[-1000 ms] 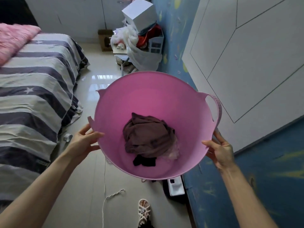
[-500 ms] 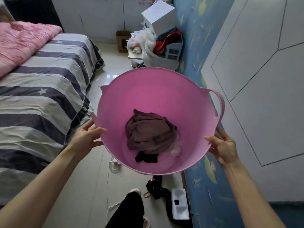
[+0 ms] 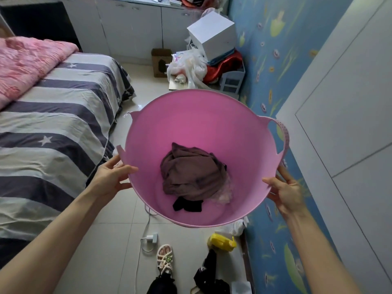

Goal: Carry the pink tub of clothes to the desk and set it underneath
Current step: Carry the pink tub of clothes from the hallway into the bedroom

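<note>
While I carry the round pink flexible plastic tub (image 3: 197,128) midair between bed and wall, left hand (image 3: 110,178) and right hand (image 3: 285,190) fingers clamp its bendy rim, crumpled brown clothes (image 3: 191,172) inside, likely light, so grip near handles.

The tub (image 3: 203,124) hides the fingers of both hands (image 3: 110,177) (image 3: 286,189) behind its wall. The bed (image 3: 53,124) runs off the left edge. The desk cannot be told.
</note>
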